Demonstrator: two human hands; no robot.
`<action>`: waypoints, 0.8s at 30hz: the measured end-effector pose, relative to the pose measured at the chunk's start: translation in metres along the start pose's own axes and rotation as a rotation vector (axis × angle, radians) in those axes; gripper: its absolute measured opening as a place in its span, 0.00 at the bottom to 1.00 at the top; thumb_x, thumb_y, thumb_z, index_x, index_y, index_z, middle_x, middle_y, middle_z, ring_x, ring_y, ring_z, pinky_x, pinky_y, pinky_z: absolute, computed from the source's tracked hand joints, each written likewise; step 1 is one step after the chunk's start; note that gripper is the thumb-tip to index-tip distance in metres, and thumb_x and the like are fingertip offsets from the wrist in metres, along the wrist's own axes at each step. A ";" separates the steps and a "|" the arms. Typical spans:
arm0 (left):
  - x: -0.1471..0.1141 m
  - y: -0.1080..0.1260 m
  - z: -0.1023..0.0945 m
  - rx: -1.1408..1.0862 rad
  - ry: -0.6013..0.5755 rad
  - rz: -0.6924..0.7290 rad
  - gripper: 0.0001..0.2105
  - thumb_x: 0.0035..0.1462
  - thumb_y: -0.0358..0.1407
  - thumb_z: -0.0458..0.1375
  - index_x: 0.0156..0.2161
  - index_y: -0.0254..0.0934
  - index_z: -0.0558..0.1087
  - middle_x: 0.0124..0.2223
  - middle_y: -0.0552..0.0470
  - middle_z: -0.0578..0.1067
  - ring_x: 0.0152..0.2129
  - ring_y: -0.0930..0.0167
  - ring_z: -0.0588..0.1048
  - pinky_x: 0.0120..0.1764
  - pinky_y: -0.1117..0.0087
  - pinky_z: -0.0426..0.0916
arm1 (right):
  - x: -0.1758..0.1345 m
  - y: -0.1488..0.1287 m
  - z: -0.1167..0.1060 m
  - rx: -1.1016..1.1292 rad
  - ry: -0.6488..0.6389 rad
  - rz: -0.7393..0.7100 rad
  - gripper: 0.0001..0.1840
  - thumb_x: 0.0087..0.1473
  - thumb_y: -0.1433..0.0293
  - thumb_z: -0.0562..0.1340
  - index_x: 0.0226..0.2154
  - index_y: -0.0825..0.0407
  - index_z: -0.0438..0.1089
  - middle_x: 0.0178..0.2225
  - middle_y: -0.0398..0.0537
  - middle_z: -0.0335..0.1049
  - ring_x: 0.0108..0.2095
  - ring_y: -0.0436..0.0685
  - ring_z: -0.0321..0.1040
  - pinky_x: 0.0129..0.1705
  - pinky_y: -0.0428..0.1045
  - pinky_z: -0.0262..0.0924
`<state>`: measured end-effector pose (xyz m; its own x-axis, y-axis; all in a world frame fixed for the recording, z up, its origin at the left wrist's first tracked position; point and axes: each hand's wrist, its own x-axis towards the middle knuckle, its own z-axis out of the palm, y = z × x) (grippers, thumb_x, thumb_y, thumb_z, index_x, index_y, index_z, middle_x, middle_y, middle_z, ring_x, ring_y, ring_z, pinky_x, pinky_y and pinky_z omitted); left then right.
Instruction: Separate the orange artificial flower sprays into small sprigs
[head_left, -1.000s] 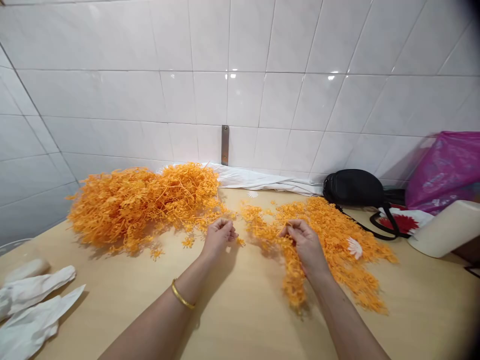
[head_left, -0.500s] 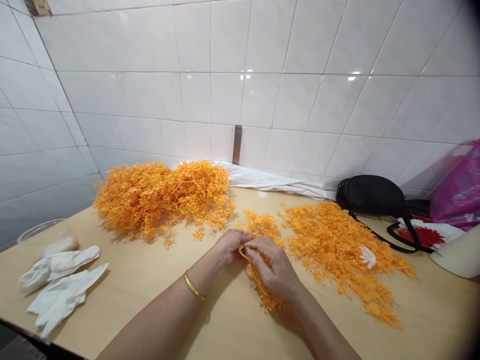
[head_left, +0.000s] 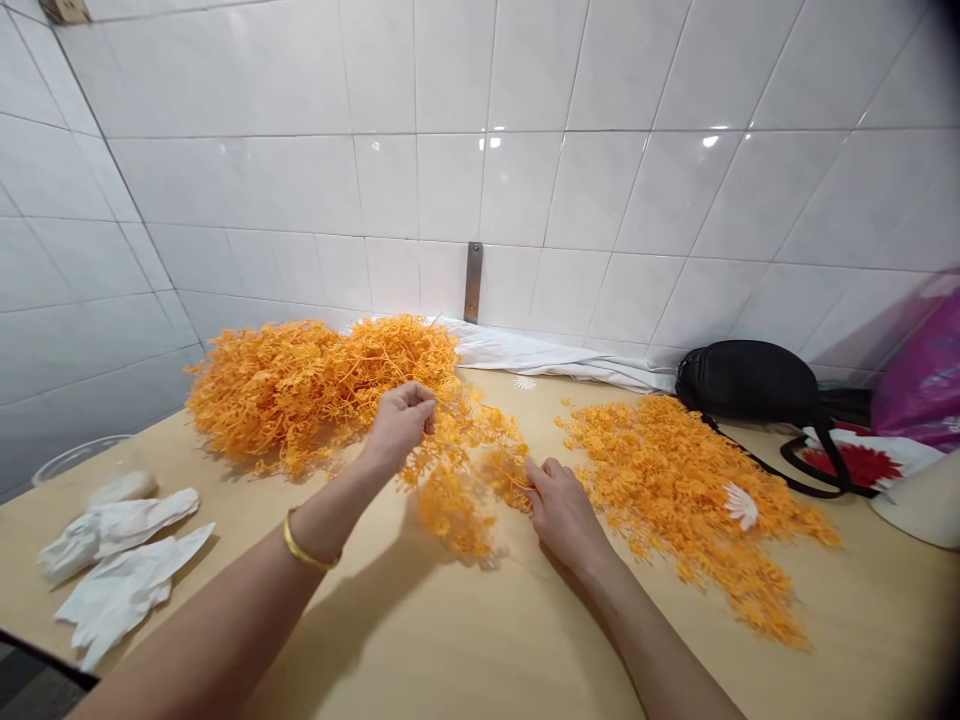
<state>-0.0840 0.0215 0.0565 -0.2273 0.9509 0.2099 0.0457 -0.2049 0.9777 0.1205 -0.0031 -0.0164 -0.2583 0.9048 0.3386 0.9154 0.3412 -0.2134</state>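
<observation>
My left hand (head_left: 401, 425), with a gold bangle at the wrist, is raised beside the large heap of orange plastic flower sprigs (head_left: 277, 390). Its fingers are pinched on a sprig of orange plastic flowers (head_left: 454, 500) that hangs below it, partly blurred. Lower and to the right, my right hand (head_left: 566, 515) has thumb and fingertips closed on a small orange flower bunch (head_left: 506, 475). That bunch seems to run up toward the hanging sprig; whether they are joined I cannot tell. A flatter spread of orange flowers (head_left: 675, 480) lies right of my right hand.
White crumpled tissues (head_left: 127, 570) lie at the table's left. A black bag (head_left: 750, 380) with a strap, a red flower (head_left: 855, 463), a purple plastic bag (head_left: 919, 370) and a pale cylinder (head_left: 919, 505) sit at right. Folded white cloth (head_left: 555, 358) runs along the tiled wall.
My hands, close together over the orange flowers before, have moved apart. The left has gone up and left, lifting a sprig; the right has shifted slightly right with flowers at its fingertips.
</observation>
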 end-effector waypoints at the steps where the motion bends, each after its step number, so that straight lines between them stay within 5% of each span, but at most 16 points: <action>1: 0.003 0.006 -0.008 0.038 0.001 0.011 0.03 0.38 0.29 0.54 0.21 0.34 0.63 0.13 0.59 0.61 0.10 0.80 0.58 0.14 0.79 0.49 | 0.001 -0.002 0.000 -0.026 -0.004 -0.018 0.08 0.50 0.77 0.51 0.31 0.52 0.63 0.31 0.48 0.61 0.31 0.54 0.55 0.32 0.47 0.47; 4: 0.013 0.023 -0.032 0.168 -0.011 0.034 0.02 0.35 0.28 0.56 0.20 0.32 0.65 0.14 0.58 0.62 0.12 0.80 0.58 0.16 0.78 0.51 | 0.001 -0.005 -0.002 -0.106 -0.010 -0.036 0.08 0.50 0.77 0.51 0.31 0.52 0.63 0.32 0.48 0.62 0.32 0.54 0.54 0.32 0.47 0.45; 9: 0.027 0.047 -0.072 0.274 0.172 0.026 0.03 0.38 0.29 0.56 0.24 0.33 0.66 0.17 0.57 0.62 0.14 0.79 0.59 0.17 0.78 0.50 | 0.000 0.005 -0.007 -0.181 0.012 0.057 0.06 0.52 0.74 0.51 0.31 0.53 0.63 0.33 0.49 0.63 0.33 0.55 0.55 0.33 0.48 0.45; 19: 0.048 0.101 -0.103 -0.024 0.450 0.119 0.04 0.46 0.21 0.49 0.25 0.29 0.62 0.18 0.56 0.59 0.15 0.80 0.59 0.18 0.79 0.45 | 0.000 0.016 -0.009 -0.225 -0.005 0.199 0.09 0.53 0.71 0.49 0.29 0.55 0.63 0.30 0.50 0.63 0.31 0.55 0.59 0.30 0.48 0.45; 24: 0.040 0.114 -0.115 -0.196 0.384 0.113 0.05 0.49 0.21 0.47 0.25 0.28 0.62 0.19 0.55 0.60 0.16 0.83 0.58 0.16 0.82 0.45 | 0.000 0.012 -0.007 -0.099 0.040 0.210 0.11 0.54 0.69 0.48 0.27 0.54 0.62 0.30 0.50 0.62 0.29 0.53 0.59 0.29 0.47 0.47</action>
<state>-0.1993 0.0094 0.1763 -0.5781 0.7723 0.2632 -0.0856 -0.3782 0.9218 0.1338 -0.0007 -0.0120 -0.0483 0.9419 0.3325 0.9741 0.1181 -0.1930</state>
